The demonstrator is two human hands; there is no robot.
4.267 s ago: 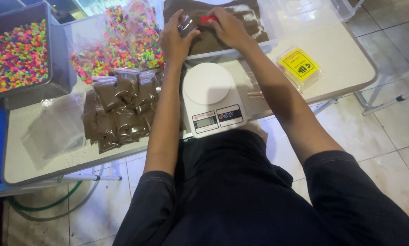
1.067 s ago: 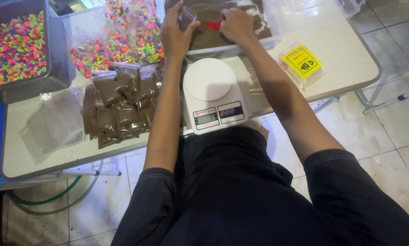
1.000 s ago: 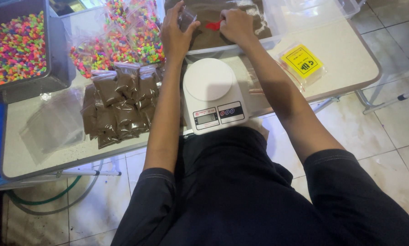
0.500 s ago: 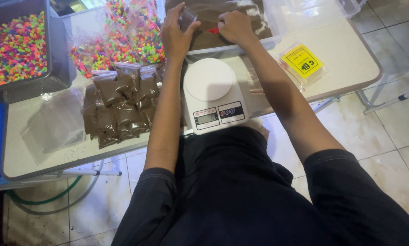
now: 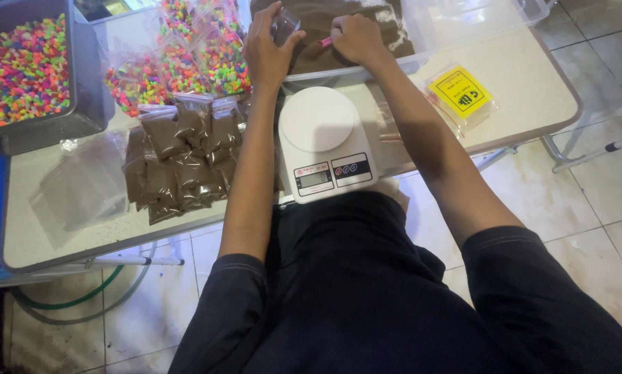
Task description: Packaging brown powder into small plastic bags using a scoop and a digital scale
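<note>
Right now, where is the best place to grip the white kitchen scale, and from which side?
Probably grip the white kitchen scale by its two long side edges, from above. Its round platform is bare and its body lies low and flat on the table.

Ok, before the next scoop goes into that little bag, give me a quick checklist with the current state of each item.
1. Small clear bag held by left hand over the tub of brown powder: ok.
2. Bag mouth open: cannot tell, too small to see.
3. Pink scoop gripped in right hand: ok, though only its tip shows.
4. White scale platform free of anything: ok.
5. Scale display reading: cannot tell.
6. Empty clear bags on the table, left of the filled brown bags: ok.
</note>
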